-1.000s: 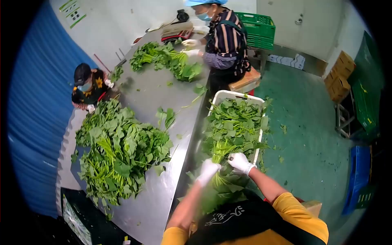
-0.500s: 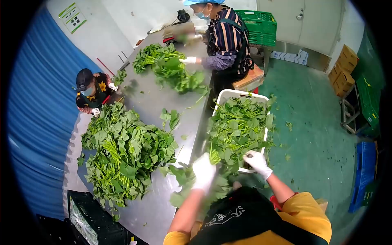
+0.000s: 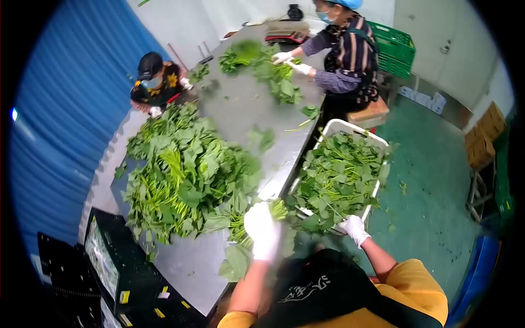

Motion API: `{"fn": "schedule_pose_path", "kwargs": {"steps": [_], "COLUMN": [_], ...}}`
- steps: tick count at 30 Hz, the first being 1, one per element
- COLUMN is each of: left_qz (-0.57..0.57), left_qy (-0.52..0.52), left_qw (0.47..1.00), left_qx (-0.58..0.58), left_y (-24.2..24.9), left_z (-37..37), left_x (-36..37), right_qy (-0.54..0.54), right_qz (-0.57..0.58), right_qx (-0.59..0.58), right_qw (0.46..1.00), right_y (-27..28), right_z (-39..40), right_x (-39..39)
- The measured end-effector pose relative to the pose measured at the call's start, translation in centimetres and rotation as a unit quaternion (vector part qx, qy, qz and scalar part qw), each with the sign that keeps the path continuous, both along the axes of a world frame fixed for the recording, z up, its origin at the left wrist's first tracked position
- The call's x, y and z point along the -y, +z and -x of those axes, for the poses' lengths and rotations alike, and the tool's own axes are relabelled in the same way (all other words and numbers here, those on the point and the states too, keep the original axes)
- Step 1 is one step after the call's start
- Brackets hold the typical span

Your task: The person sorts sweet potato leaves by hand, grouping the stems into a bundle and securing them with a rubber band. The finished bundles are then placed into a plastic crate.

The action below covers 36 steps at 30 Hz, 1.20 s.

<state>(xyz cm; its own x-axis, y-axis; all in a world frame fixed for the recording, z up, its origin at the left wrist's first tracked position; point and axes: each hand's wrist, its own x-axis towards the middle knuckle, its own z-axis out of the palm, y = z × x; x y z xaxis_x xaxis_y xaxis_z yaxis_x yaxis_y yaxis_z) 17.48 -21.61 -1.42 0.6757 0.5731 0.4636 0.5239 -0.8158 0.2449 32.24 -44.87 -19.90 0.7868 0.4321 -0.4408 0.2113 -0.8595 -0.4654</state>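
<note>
Gloved, the left hand (image 3: pixel 262 229) has its grip closed around a bunch (image 3: pixel 249 218) of leafy greens, stems bundled at the cut ends, held over the near edge of the steel worktop (image 3: pixel 240 109). Its leaves trail down toward the person's apron. The right hand (image 3: pixel 354 228), also gloved, rests on the near rim of the white crate (image 3: pixel 350 127) — fingers curled at the rim, though whether they clamp it I cannot tell. That crate stands just beside the worktop and is heaped with loose greens (image 3: pixel 339 175). A big pile (image 3: pixel 180 175) of the same greens lies on the worktop, left of the held bunch. Farther along, two other people handle smaller heaps — one standing at the right side, one low at the left.
</note>
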Motion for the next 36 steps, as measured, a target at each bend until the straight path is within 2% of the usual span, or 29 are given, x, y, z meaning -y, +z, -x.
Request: {"fn": "schedule_pose_path", "kwargs": {"steps": [1,2,3,4,5,6,7,9,10,11,13,14,15,17,18,19,21,23,25,26,27,28,29,31,33,34,35,36], "left_qz": [-0.006,-0.007,-0.012,0.069,0.141,0.171,0.196,0.291,0.311,0.322,0.309,0.307,0.292,0.210,0.172,0.130,0.058,0.025,0.018,0.014,-0.096,-0.199,-0.289,-0.263,-0.196,-0.178,-0.111,-0.167], "left_qy": [0.019,0.033,0.048,0.112,0.135,0.156,0.172,0.179,0.177,0.148,0.167,0.170,0.176,0.181,0.208,0.244,0.312,0.316,0.268,0.267,0.258,0.239,0.208,0.184,0.109,0.064,0.028,0.018], "left_qw": [1.000,0.996,0.989,0.976,0.949,0.920,0.886,0.735,0.693,0.651,0.591,0.567,0.564,0.584,0.578,0.604,0.629,0.652,0.714,0.710,0.824,0.898,0.928,0.946,0.962,0.974,0.980,0.977], "left_qx": [0.013,0.077,0.138,0.172,0.248,0.316,0.384,0.585,0.626,0.671,0.726,0.745,0.752,0.763,0.770,0.747,0.710,0.688,0.647,0.652,0.496,0.313,0.114,-0.037,-0.155,-0.127,-0.163,-0.129], "left_y": [0.8,1.5,2.1,2.5,2.7,3.1,3.6,4.5,5.1,5.8,5.2,5.1,5.1,5.0,5.5,5.3,5.6,5.1,5.0,5.5,6.6,7.6,7.8,6.5,6.7,5.8,5.2,5.4], "left_z": [0.8,1.9,3.6,5.8,8.0,10.4,12.7,17.1,19.4,21.2,25.4,27.3,28.7,31.1,31.3,32.3,33.4,34.5,35.2,35.3,35.0,34.8,34.5,32.7,30.3,29.1,28.2,26.9], "left_x": [-0.6,-1.3,-2.2,-3.1,-4.2,-5.3,-6.4,-8.4,-9.3,-9.6,-11.0,-11.3,-11.5,-12.0,-12.2,-12.6,-13.0,-13.5,-13.6,-14.1,-14.3,-14.5,-14.6,-15.5,-16.4,-17.3,-18.0,-18.2], "right_qy": [0.019,0.085,0.129,0.181,0.238,0.288,0.334,0.400,0.445,0.450,0.504,0.513,0.526,0.610,0.587,0.597,0.601,0.612,0.638,0.624,0.627,0.574,0.513,0.472,0.568,0.595,0.620,0.637], "right_qz": [-0.036,-0.066,-0.047,-0.097,-0.101,-0.114,-0.129,-0.196,-0.199,-0.285,-0.259,-0.295,-0.299,-0.258,-0.353,-0.357,-0.319,-0.293,-0.238,-0.232,-0.232,-0.262,-0.287,-0.316,-0.324,-0.314,-0.304,-0.250], "right_qx": [-0.020,0.015,0.009,-0.003,0.005,0.008,0.014,0.047,0.055,0.047,0.085,0.028,0.027,0.098,0.121,0.122,0.215,0.200,0.036,-0.028,-0.024,-0.118,-0.211,-0.293,-0.205,-0.176,-0.149,-0.142], "right_qw": [0.999,0.994,0.991,0.979,0.966,0.951,0.933,0.894,0.871,0.845,0.819,0.806,0.796,0.743,0.719,0.708,0.701,0.707,0.731,0.746,0.743,0.767,0.781,0.770,0.728,0.719,0.708,0.715], "right_y": [0.4,0.2,1.3,2.5,3.3,3.5,3.7,4.2,3.4,2.6,1.2,0.8,1.1,2.5,2.9,2.9,2.5,5.5,7.8,9.2,11.8,15.3,18.5,24.6,26.3,26.3,26.6,28.4], "right_z": [0.2,0.9,1.6,3.1,4.7,6.5,8.4,12.6,14.5,16.3,19.8,21.4,22.5,24.4,25.1,25.8,26.9,27.2,26.4,25.7,25.3,24.8,24.2,23.9,23.3,23.1,23.3,23.6], "right_x": [-2.0,-4.0,-7.0,-9.3,-11.8,-14.1,-16.3,-19.8,-21.4,-22.8,-26.3,-27.5,-28.9,-31.3,-32.0,-32.6,-33.7,-33.4,-33.7,-33.8,-34.0,-34.1,-34.3,-35.3,-37.3,-38.2,-38.9,-39.0]}}
